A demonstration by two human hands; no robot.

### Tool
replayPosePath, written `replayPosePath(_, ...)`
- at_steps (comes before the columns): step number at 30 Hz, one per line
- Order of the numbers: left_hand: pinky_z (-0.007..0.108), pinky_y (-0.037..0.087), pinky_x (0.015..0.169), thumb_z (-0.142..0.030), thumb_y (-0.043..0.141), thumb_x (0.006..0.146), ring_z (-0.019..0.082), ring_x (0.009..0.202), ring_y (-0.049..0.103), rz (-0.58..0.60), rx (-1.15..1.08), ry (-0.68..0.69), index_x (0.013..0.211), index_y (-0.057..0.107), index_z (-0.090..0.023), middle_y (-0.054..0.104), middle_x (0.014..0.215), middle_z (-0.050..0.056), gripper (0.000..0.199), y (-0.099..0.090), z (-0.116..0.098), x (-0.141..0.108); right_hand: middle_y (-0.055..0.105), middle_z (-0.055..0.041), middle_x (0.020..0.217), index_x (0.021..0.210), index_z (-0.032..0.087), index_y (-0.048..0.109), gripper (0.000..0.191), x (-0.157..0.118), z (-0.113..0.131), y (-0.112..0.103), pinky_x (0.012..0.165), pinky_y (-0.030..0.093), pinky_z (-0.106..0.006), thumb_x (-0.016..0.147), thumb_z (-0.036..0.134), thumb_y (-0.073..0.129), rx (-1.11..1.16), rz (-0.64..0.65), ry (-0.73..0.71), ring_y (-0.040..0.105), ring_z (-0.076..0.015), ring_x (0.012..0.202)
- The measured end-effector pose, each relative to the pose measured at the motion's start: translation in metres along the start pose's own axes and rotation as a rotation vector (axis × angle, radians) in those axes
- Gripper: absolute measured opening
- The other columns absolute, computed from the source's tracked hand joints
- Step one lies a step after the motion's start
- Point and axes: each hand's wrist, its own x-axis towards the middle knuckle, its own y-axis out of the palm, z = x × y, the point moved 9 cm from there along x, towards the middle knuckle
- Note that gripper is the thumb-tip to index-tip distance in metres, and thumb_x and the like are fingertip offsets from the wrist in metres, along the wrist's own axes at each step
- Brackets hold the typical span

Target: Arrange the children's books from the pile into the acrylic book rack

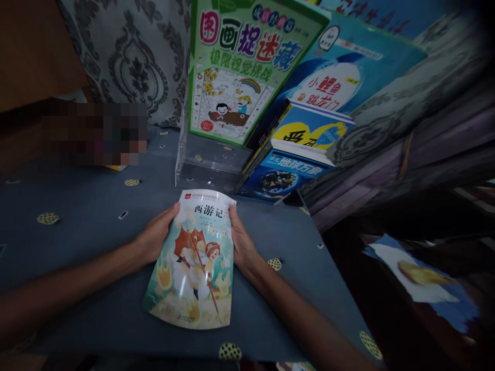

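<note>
A light green and white book [193, 268] with a cartoon figure on its cover is held upright-facing between both hands, bowed slightly, above the grey-blue tablecloth. My left hand [158, 234] grips its left edge near the top, with the thumb at the cover's side. On the opposite edge, my right hand [242, 239] holds the book, its thumb by the upper right corner. The other fingers of both hands are mostly hidden behind the book.
Behind the book, a clear acrylic rack [209, 175] holds a green picture book [232, 77]. Blue books [288, 172] stand to its right. A patterned curtain [135, 67] hangs behind the patterned tablecloth [88, 242]. Blurred papers [421, 273] lie off the right side.
</note>
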Motion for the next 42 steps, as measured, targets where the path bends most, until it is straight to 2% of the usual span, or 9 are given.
replayPosePath(5,0.039,0.063,0.079,-0.037,0.061,0.096,0.028,0.082,0.078,-0.069,0.044,0.056,0.107,0.07,-0.012,0.08,0.091,0.013,0.029,-0.004,-0.001,-0.002,0.078,-0.0107,0.105,0.118,0.019,0.064,0.056,0.002,-0.008,0.003,0.092,0.06,-0.047,0.094,0.067,0.052,-0.008,0.014,0.07,0.073,-0.028,0.106)
replayPosePath(10,0.034,0.063,0.068,-0.04,0.063,0.093,0.025,0.07,0.077,-0.14,0.307,0.115,0.105,0.072,-0.014,0.08,0.082,0.011,0.03,-0.02,-0.034,0.004,0.079,-0.0092,0.099,0.109,0.019,0.067,0.044,0.003,-0.001,-0.005,0.089,0.06,-0.043,0.093,0.059,0.058,-0.009,-0.083,-0.023,0.074,-0.0272,0.101)
replayPosePath(16,0.031,0.058,0.056,-0.041,0.071,0.081,0.024,0.06,0.071,-0.026,0.715,0.113,0.085,0.074,-0.015,0.078,0.077,0.012,0.026,-0.033,-0.084,0.021,0.067,0.0033,0.067,0.093,0.021,0.068,0.032,-0.002,0.009,0.002,0.047,0.046,-0.023,0.074,0.044,0.08,-0.341,0.013,-0.184,0.058,-0.0129,0.053)
replayPosePath(21,0.032,0.053,0.076,-0.035,0.066,0.081,0.027,0.085,0.069,-0.187,1.604,0.57,0.09,0.072,-0.02,0.072,0.082,0.006,0.019,-0.008,-0.124,0.005,0.065,0.0028,0.067,0.086,0.023,0.068,0.015,-0.007,0.029,-0.004,0.054,0.045,-0.026,0.078,0.035,0.069,-0.815,-0.098,-0.369,0.056,-0.0139,0.057)
replayPosePath(23,0.04,0.05,0.089,-0.032,0.058,0.088,0.031,0.101,0.065,-0.259,1.924,0.724,0.104,0.069,-0.019,0.07,0.102,0.01,0.024,0.014,-0.111,-0.012,0.069,-0.0006,0.074,0.083,0.023,0.07,0.011,-0.013,0.042,-0.004,0.064,0.047,-0.029,0.081,0.031,0.063,-1.033,-0.162,-0.49,0.06,-0.0163,0.066)
replayPosePath(25,0.044,0.048,0.093,-0.033,0.049,0.096,0.032,0.108,0.062,-0.159,2.073,0.754,0.112,0.066,-0.015,0.066,0.115,0.015,0.029,0.034,-0.077,-0.023,0.073,-0.0027,0.081,0.087,0.023,0.07,0.014,-0.016,0.052,-0.005,0.07,0.049,-0.032,0.085,0.031,0.059,-1.102,-0.186,-0.564,0.063,-0.0184,0.072)
replayPosePath(27,0.044,0.047,0.097,-0.038,0.049,0.098,0.031,0.11,0.06,0.036,2.157,0.791,0.112,0.064,-0.015,0.065,0.115,0.015,0.03,0.054,-0.036,-0.034,0.074,-0.0037,0.082,0.093,0.022,0.069,0.018,-0.014,0.054,-0.011,0.071,0.051,-0.033,0.087,0.033,0.056,-1.018,-0.172,-0.562,0.067,-0.0192,0.073)
replayPosePath(30,0.049,0.047,0.098,-0.044,0.059,0.094,0.036,0.116,0.057,0.06,2.277,0.806,0.113,0.062,-0.014,0.063,0.121,0.019,0.036,0.068,0.001,-0.042,0.073,-0.0023,0.078,0.099,0.022,0.065,0.022,-0.008,0.051,-0.019,0.064,0.052,-0.03,0.088,0.038,0.055,-0.847,-0.152,-0.507,0.068,-0.0172,0.066)
replayPosePath(42,0.044,0.055,0.078,-0.029,0.047,0.096,0.037,0.105,0.065,-0.058,2.391,0.741,0.103,0.064,-0.014,0.069,0.109,0.021,0.024,0.078,0.01,-0.037,0.069,0.002,0.066,0.101,0.025,0.065,0.023,-0.015,0.051,-0.013,0.059,0.049,-0.027,0.093,0.044,0.055,-0.82,-0.151,-0.532,0.066,-0.0156,0.059)
